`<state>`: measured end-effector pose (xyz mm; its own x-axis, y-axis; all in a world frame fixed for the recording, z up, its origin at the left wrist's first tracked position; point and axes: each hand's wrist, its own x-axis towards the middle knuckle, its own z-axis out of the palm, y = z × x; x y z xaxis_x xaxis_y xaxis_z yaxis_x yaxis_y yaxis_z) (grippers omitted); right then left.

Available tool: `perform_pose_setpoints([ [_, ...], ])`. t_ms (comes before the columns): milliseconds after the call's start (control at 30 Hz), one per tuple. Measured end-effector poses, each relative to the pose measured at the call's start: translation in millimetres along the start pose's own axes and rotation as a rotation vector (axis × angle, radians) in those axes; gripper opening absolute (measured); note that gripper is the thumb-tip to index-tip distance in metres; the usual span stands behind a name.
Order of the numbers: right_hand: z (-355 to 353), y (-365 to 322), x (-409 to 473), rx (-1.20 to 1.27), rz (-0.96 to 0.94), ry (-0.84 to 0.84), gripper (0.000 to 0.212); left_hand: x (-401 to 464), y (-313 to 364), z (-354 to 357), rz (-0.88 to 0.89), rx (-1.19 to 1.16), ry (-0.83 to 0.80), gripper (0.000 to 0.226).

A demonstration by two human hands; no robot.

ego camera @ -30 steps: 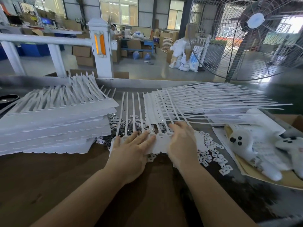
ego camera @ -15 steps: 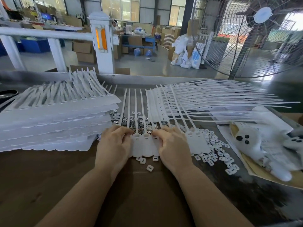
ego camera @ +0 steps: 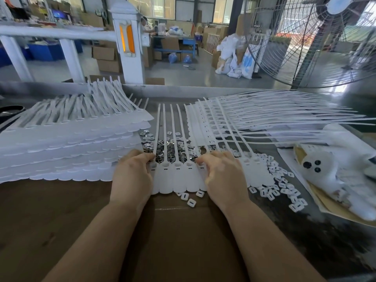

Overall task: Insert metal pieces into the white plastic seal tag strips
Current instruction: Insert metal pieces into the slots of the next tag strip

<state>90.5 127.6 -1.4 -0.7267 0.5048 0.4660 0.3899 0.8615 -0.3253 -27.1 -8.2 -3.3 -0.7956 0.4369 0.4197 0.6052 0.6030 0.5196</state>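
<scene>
Joined row of white plastic seal tag strips (ego camera: 179, 178) lies at the desk's (ego camera: 50, 216) centre, tails toward 12 o'clock. Left hand (ego camera: 131, 176) and right hand (ego camera: 223, 176), fingers curled, grip its edges, likely squaring it. Shiny metal pieces (ego camera: 171, 149) sit just beyond, within reach.

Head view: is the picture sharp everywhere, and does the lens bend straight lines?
Head view: the hands, left hand and right hand, and the seal tag strip between them look sharp; the white railing and the fan are smeared by blur; the wide lens bows the table's far edge; daylight from the windows leaves soft glare on the floor.
</scene>
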Motion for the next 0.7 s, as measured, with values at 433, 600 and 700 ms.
perform_pose_setpoints([
  [433, -0.9, 6.4, 1.2, 0.086, -0.018, 0.04, 0.027, 1.3, -0.1, -3.9, 0.019, 0.01, -0.003, 0.028],
  [600, -3.6, 9.2, 3.5, 0.156, -0.022, 0.006, 0.022, 1.5, 3.5, -4.9, 0.039, -0.021, 0.008, 0.022],
  [700, -3.8, 9.6, 3.8, 0.177, -0.023, -0.003, 0.02, 9.0, 6.4, -3.6, 0.058, -0.006, -0.024, 0.021],
])
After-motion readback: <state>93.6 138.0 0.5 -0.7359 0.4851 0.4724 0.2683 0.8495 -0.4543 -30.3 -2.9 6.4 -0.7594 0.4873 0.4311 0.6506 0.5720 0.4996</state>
